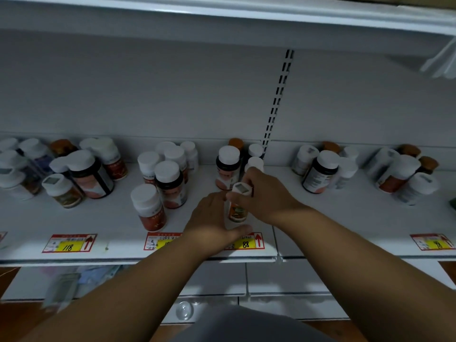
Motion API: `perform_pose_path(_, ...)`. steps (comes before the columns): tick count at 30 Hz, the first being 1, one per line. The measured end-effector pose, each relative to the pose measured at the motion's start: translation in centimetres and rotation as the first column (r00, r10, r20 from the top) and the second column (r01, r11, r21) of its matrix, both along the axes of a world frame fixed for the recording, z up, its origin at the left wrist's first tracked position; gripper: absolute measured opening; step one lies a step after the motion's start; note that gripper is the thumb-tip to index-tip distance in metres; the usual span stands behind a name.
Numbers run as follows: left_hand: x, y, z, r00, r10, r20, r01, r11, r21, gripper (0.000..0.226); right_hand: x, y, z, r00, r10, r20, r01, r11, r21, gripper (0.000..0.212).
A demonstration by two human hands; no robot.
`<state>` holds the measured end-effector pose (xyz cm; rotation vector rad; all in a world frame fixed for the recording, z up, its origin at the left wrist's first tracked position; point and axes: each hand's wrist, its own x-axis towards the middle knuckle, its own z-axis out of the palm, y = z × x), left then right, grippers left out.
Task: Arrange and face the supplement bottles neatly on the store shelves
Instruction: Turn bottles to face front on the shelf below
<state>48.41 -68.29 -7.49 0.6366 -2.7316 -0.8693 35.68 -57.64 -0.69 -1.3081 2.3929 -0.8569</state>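
Bottle (237, 206) between both hands, capped bottles (170, 183) crowding left, behind

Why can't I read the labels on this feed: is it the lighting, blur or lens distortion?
Head view: dim, flat lighting, brightest on the red-and-yellow price tag marked 88; the wide angle bows the white metal shelf edge; the white-capped bottles at far left are soft; the small orange-labelled bottle that both hands hold is half hidden by the right hand and left hand.
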Motion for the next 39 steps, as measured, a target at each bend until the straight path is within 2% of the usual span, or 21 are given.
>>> perform_pose_path(3,1.4,-0.2,-1.0,0.997,-0.028,-0.065,0.015,0.982,-0.188,0.094,1.5,-0.3,-0.9,1.0,0.007,0.022,-0.007,1.0,0.027,0.046)
perform_pose_path(8,2.7,0.4,-2.4,0.994,-0.038,-0.1,0.007,0.955,-0.296,0.073,3.5,-0.5,-2.4,0.996,0.006,0.087,-0.014,0.996,0.083,0.047)
perform_pose_path(13,2.5,0.2,-2.5,0.994,-0.018,-0.104,-0.013,0.957,-0.291,0.063,3.8,-0.6,-2.6,0.996,-0.041,0.083,0.035,0.997,0.07,0.046)
perform_pose_path(23,1.8,-0.8,-2.2,1.0,0.012,-0.023,-0.016,0.978,-0.206,0.068,3.7,-1.8,-3.2,0.996,-0.078,0.042,0.076,0.996,0.042,0.048)
perform_pose_path(27,2.0,-0.5,-1.7,0.992,0.026,-0.124,-0.048,0.984,-0.174,0.06,3.7,-1.6,-3.0,0.992,-0.099,0.077,0.095,0.994,0.055,0.05)
perform_pose_path(29,1.8,-0.6,-1.0,0.982,0.054,-0.181,-0.071,0.994,-0.088,0.061,3.0,-1.2,-2.8,0.981,-0.168,0.098,0.174,0.984,-0.05,0.046)
perform_pose_path(31,1.6,-0.6,0.0,0.978,0.092,-0.186,-0.094,0.996,-0.003,0.069,1.2,-0.9,-2.6,0.969,-0.246,-0.009,0.239,0.951,-0.196,0.035)
perform_pose_path(32,1.4,-0.6,0.4,0.977,0.112,-0.181,-0.11,0.994,0.019,0.075,0.0,-0.9,-2.5,0.959,-0.269,-0.086,0.246,0.945,-0.217,0.031)
perform_pose_path(34,1.3,-0.6,1.1,0.972,0.133,-0.193,-0.13,0.991,0.026,0.082,-2.5,-1.2,-2.3,0.946,-0.237,-0.221,0.221,0.971,-0.093,0.042)
perform_pose_path(36,1.3,-0.5,1.8,0.966,0.122,-0.226,-0.126,0.992,-0.004,0.082,-3.9,-1.8,-2.3,0.953,-0.155,-0.26,0.175,0.983,0.058,0.052)
perform_pose_path(39,1.3,-0.7,2.6,0.965,0.096,-0.242,-0.111,0.993,-0.045,0.073,-4.6,-2.6,-2.6,0.959,-0.198,-0.202,0.206,0.978,0.019,0.047)
